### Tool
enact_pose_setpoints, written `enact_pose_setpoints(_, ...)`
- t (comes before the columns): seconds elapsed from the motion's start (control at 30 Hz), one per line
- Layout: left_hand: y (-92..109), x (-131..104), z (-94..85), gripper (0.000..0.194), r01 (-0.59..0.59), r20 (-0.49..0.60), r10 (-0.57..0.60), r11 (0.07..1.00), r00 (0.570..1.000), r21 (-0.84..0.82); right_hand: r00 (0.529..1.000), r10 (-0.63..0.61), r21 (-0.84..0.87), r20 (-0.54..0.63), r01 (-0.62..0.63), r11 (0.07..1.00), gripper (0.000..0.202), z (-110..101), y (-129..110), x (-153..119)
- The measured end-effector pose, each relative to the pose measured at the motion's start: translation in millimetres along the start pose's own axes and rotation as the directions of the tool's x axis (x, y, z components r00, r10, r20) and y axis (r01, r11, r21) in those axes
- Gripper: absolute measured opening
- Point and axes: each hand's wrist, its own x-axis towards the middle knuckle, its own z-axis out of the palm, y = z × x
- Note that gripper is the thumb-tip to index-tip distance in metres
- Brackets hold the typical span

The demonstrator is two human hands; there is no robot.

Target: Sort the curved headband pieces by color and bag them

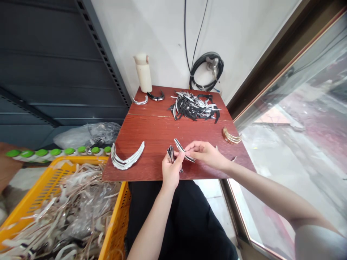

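Observation:
Over the front edge of the table, my left hand is closed round a bundle of thin black and silver strips. My right hand pinches another black and silver strip, which slants across both hands' fingertips. The two hands meet at the thumbs. Farther back lies a loose pile of black and silver strips. A stack of curved silver strips rests to the left of my left hand, and curved gold strips sit at the right edge.
The red-brown table stands against a white wall. A cream flask, a black curved bundle and a small silver one are at the back left. A yellow crate holds tangled scraps. Green-lidded bottles line up behind it.

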Motion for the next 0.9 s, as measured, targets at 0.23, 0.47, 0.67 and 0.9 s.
enact_pose_setpoints(0.23,-3,0,0.1,0.040,-0.018,-0.024,0.019,0.999,1.000,0.046,0.998,0.021,0.090,0.061,-0.027,0.996,0.035,5,4,-4)
enact_pose_setpoints(0.47,2,-1,3.2,0.040,-0.057,-0.022,0.055,0.995,0.998,-0.085,0.999,0.036,0.179,-0.017,-0.032,0.983,0.034,9,-2,-5)
enact_pose_setpoints(0.67,8,-2,3.1,0.047,-0.089,-0.155,0.060,0.977,0.986,-0.192,0.999,0.019,0.157,0.051,-0.027,0.987,0.028,40,13,-2)
enact_pose_setpoints(0.9,13,2,5.2,0.044,-0.089,-0.166,0.039,0.949,0.985,-0.304,0.971,-0.003,-0.432,0.239,0.109,0.895,0.025,5,-11,47)
